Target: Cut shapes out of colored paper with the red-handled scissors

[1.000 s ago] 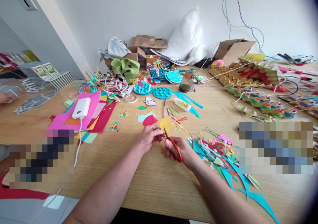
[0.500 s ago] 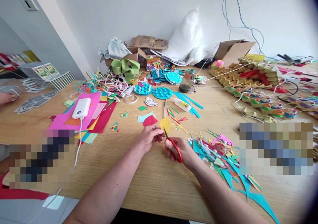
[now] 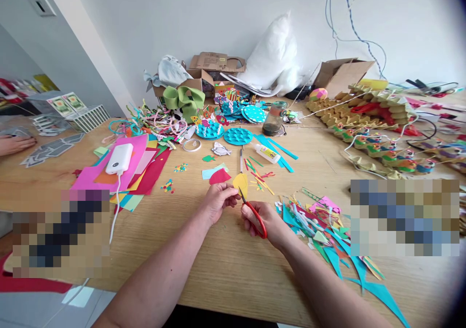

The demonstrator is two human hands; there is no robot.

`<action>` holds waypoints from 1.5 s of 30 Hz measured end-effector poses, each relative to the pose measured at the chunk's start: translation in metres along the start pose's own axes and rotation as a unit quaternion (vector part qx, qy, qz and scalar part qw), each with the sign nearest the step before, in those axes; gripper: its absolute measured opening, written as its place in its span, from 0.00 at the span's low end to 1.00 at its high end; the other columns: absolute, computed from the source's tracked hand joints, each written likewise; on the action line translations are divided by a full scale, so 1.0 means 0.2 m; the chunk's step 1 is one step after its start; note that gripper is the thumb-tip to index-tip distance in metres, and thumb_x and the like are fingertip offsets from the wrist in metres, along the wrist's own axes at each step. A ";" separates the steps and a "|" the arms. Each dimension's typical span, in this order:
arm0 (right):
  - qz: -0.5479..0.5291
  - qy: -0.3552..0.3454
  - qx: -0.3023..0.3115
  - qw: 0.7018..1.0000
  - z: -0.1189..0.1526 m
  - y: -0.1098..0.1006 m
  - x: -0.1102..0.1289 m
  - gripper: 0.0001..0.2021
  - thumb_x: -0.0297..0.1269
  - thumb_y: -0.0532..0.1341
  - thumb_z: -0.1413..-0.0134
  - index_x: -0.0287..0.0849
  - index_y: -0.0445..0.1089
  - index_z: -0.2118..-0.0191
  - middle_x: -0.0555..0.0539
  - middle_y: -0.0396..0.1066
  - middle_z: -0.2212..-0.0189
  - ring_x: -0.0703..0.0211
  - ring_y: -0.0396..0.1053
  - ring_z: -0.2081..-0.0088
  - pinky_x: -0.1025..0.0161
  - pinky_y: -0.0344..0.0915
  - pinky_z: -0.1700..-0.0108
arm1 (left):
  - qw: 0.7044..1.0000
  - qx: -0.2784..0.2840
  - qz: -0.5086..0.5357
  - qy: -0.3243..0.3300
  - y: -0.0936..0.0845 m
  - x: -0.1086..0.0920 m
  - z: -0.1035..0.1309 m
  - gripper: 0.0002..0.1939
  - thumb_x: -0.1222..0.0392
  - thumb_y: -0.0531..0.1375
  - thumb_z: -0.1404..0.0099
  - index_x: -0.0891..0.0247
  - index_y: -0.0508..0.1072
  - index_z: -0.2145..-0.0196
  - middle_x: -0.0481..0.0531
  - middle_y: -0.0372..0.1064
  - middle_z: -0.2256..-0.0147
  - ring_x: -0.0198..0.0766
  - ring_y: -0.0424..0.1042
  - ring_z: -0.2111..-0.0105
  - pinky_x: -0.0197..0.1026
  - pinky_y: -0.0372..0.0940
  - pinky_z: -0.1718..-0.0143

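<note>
Between the fingers and thumb of my left hand (image 3: 221, 201) is the lower edge of a yellow paper piece (image 3: 240, 182) with a drawn outline. My right hand (image 3: 259, 219) is closed around the handles of red scissors (image 3: 259, 221), whose blades touch the yellow paper close to my left fingertips. A red paper piece (image 3: 219, 176) lies just beyond my left hand, partly over a light blue sheet (image 3: 211, 172). Past the yellow paper lies a pen (image 3: 241, 160), and a glue bottle (image 3: 267, 153) rests on its side to the right.
Colored scraps (image 3: 327, 231) spread to the right of my right hand. At left, a white power bank (image 3: 120, 158) sits on colored sheets (image 3: 85, 178). Egg cartons (image 3: 386, 148) stand at far right. Another person's hand (image 3: 16, 143) rests at the far left edge.
The yellow paper has shifted slightly left and down at the scissors' blades. My hands have barely moved. The other person's hand at far left has moved farther into view.
</note>
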State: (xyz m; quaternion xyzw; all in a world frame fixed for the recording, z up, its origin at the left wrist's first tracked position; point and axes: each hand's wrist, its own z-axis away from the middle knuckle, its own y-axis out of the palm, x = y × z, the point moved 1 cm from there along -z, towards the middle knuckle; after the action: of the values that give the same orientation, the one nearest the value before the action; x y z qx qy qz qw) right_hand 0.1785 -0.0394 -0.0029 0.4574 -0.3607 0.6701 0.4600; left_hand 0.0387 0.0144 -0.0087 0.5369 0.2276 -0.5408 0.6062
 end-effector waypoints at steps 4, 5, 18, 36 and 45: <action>0.002 -0.008 0.010 1.000 0.00 0.00 -0.01 0.25 0.61 0.58 0.54 0.39 0.61 0.75 0.53 0.65 0.83 0.69 0.61 0.85 0.73 0.50 0.85 | 1.000 0.006 -0.006 0.002 0.00 0.00 0.00 0.09 0.61 0.65 0.55 0.68 0.68 0.78 0.49 0.69 0.81 0.27 0.63 0.84 0.31 0.57 0.79; 0.003 -0.010 0.011 1.000 0.00 0.00 -0.01 0.26 0.62 0.58 0.54 0.39 0.61 0.75 0.53 0.65 0.83 0.69 0.61 0.85 0.73 0.51 0.84 | 1.000 0.008 -0.009 0.003 0.00 0.00 0.01 0.10 0.61 0.65 0.55 0.67 0.68 0.78 0.49 0.69 0.81 0.27 0.63 0.84 0.31 0.57 0.79; 0.003 -0.009 0.010 1.000 0.00 0.00 0.00 0.26 0.63 0.58 0.56 0.39 0.61 0.75 0.52 0.66 0.82 0.69 0.61 0.85 0.72 0.51 0.85 | 0.999 0.018 -0.029 0.008 0.01 -0.01 0.02 0.09 0.60 0.65 0.54 0.67 0.70 0.79 0.49 0.69 0.81 0.28 0.64 0.82 0.32 0.57 0.78; 0.004 -0.011 -0.001 1.000 -0.01 -0.01 -0.02 0.26 0.62 0.58 0.55 0.40 0.60 0.76 0.53 0.65 0.84 0.70 0.59 0.86 0.72 0.49 0.85 | 1.000 0.010 -0.020 0.003 0.01 -0.01 0.02 0.09 0.60 0.65 0.55 0.67 0.69 0.79 0.49 0.69 0.81 0.28 0.64 0.83 0.32 0.58 0.78; 0.004 -0.008 -0.002 1.000 -0.01 -0.01 -0.02 0.24 0.60 0.59 0.55 0.40 0.60 0.76 0.53 0.65 0.85 0.70 0.59 0.87 0.72 0.50 0.85 | 1.000 0.010 -0.015 0.006 0.00 0.00 0.01 0.10 0.59 0.65 0.54 0.68 0.70 0.77 0.50 0.69 0.80 0.28 0.64 0.82 0.32 0.58 0.79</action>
State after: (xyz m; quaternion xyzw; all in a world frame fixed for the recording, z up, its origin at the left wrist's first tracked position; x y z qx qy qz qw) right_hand 0.1796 -0.0387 -0.0065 0.4606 -0.3674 0.6674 0.4554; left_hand 0.0391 0.0125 -0.0084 0.5426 0.2339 -0.5492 0.5910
